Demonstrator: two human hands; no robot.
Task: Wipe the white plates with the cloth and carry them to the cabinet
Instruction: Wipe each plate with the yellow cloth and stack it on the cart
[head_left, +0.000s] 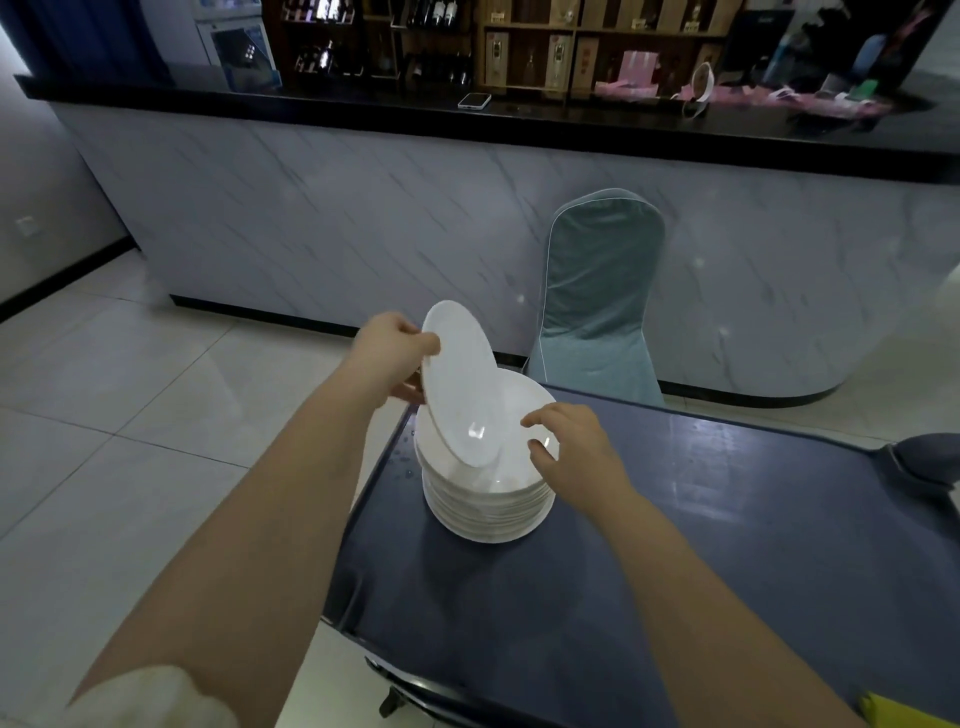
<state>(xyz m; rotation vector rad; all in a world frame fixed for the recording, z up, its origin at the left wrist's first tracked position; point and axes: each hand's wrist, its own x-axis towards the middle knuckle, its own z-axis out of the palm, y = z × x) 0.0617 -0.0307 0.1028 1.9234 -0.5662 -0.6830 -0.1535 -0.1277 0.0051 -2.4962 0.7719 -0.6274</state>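
Teal chair (597, 291) just behind plate stack (488, 512)

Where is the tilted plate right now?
Centre of the head view: the left hand grips the plate by its rim, tilted over the stack by the left edge of the blue table.

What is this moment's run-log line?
left hand: holds tilted plate | right hand: open, by stack | stack: on blue table

A teal-covered chair (602, 312) stands against the marble-fronted bar (363, 234); a phone (474, 100) lies on the bar's black top.
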